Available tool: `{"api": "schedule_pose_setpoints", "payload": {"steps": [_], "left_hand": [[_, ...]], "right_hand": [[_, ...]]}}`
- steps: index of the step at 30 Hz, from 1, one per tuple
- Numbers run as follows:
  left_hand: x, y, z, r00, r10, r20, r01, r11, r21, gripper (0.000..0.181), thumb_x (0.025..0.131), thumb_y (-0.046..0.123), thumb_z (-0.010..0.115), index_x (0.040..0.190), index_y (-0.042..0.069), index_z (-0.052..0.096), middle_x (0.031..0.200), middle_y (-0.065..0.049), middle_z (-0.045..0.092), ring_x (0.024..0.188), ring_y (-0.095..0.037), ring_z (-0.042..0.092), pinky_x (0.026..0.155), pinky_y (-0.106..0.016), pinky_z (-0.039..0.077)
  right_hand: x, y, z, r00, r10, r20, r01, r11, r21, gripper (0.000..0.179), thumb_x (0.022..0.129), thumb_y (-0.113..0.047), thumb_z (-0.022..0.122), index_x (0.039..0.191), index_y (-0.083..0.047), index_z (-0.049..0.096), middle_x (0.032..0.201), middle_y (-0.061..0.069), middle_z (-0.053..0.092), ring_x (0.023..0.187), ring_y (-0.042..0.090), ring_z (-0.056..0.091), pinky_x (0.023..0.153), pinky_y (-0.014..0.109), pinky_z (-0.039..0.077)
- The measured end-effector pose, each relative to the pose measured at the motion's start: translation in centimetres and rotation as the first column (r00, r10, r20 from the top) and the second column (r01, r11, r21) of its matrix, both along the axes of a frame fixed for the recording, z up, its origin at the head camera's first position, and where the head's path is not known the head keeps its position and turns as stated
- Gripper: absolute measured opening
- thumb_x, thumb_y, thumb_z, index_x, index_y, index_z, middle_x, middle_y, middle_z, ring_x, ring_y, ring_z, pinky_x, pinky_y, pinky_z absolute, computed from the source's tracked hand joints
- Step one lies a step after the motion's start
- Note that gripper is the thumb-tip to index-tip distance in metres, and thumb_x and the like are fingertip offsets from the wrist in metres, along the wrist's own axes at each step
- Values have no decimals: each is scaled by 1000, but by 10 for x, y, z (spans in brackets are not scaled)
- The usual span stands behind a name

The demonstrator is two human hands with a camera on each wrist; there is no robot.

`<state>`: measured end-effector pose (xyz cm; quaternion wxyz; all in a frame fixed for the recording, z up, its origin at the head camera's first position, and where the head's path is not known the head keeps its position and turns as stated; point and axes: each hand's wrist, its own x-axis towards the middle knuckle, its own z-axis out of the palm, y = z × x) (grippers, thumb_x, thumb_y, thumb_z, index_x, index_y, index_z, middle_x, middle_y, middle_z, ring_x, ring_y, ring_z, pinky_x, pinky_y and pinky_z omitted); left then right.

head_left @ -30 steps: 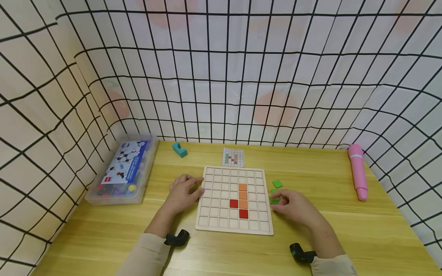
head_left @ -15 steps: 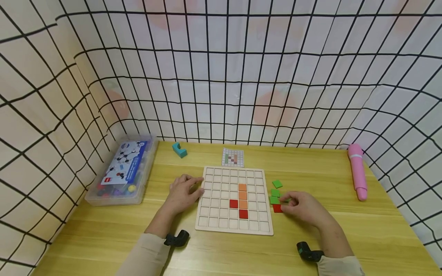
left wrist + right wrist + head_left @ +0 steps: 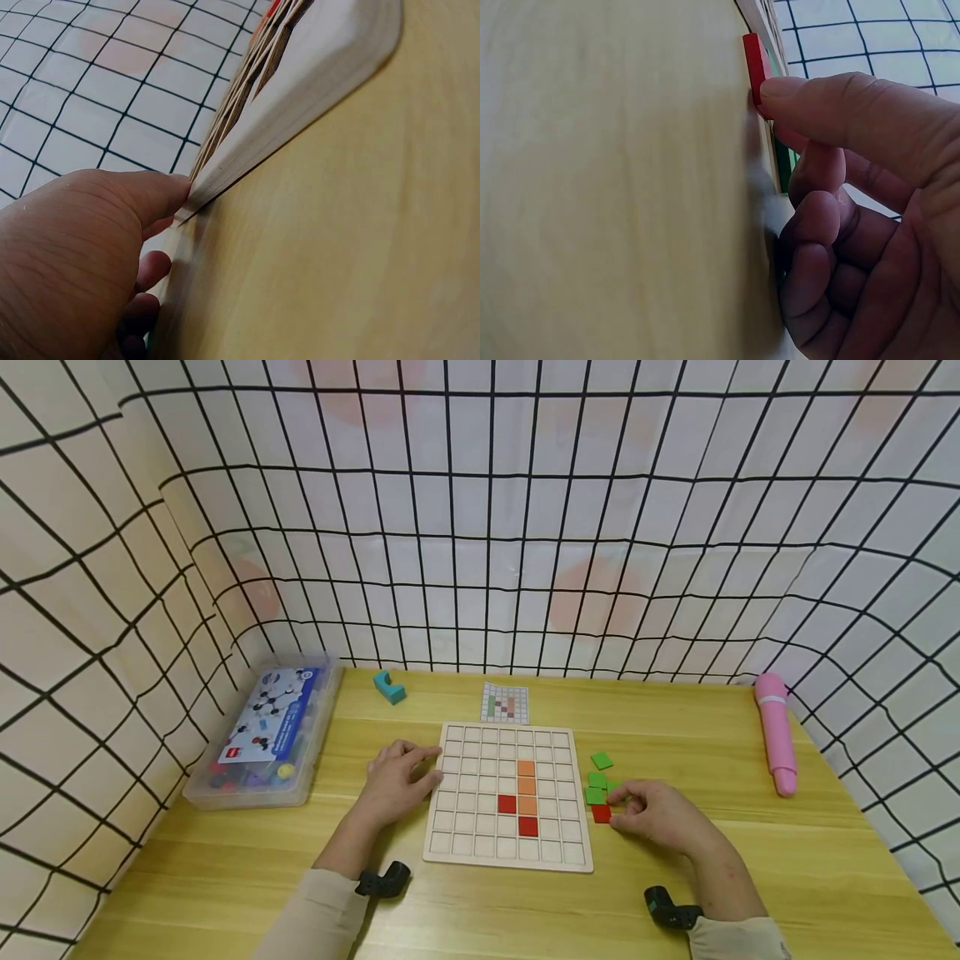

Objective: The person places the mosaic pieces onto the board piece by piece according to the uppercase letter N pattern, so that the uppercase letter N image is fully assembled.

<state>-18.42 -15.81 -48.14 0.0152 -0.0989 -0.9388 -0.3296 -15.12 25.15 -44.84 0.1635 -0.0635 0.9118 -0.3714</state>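
Observation:
A pale wooden grid board (image 3: 480, 843) lies flat on the table, with orange tiles (image 3: 527, 786) and two red tiles in its cells. My left hand (image 3: 396, 783) rests at the board's left edge, thumb and forefinger touching the rim. In the left wrist view the thumb (image 3: 161, 191) meets the board's corner edge. Right of the board lie several green tiles (image 3: 596, 796) and a loose red tile (image 3: 601, 813). My right hand (image 3: 656, 810) is beside them, its thumb touching the red tile (image 3: 755, 67) and its forefinger at a green one. The other right fingers curl inward.
A small pattern card (image 3: 505, 703) lies behind the board. Further left are a teal block (image 3: 389, 687) and a clear plastic case (image 3: 300, 785). A pink cylinder (image 3: 778, 735) lies at the far right. Black-gridded white cloth (image 3: 465, 552) surrounds the table.
My right hand has shifted slightly to the right and uncovered the loose red tile beside the green ones. The left hand stays in place at the board.

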Motion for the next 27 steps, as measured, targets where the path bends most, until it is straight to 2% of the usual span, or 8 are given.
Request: {"api": "schedule_pose_setpoints", "payload": {"steps": [8, 19, 27], "left_hand": [[0, 0, -1, 1000, -1, -2, 1, 1000, 10, 42, 98, 32, 69, 138, 23, 65, 122, -7, 58, 115, -28, 49, 104, -59, 29], [0, 0, 0, 1000, -3, -4, 3, 1000, 9, 42, 97, 33, 69, 138, 23, 65, 122, -8, 58, 116, -29, 49, 104, -59, 29], [0, 0, -1, 1000, 1, -10, -1, 1000, 5, 42, 97, 32, 69, 138, 23, 66, 121, -7, 58, 117, -28, 49, 103, -58, 30]], "right_hand": [[1, -1, 1, 1000, -7, 6, 7, 1000, 6, 30, 86, -17, 81, 112, -6, 70, 78, 2, 51, 69, 17, 46, 58, 27, 36], [0, -3, -2, 999, -24, 21, 24, 999, 22, 26, 87, -15, 80, 110, -8, 71, 78, 2, 52, 70, 17, 48, 60, 26, 38], [1, -1, -2, 1000, 3, 3, -3, 1000, 3, 26, 88, -16, 80, 111, -7, 70, 80, 2, 51, 71, 17, 46, 60, 26, 36]]}}
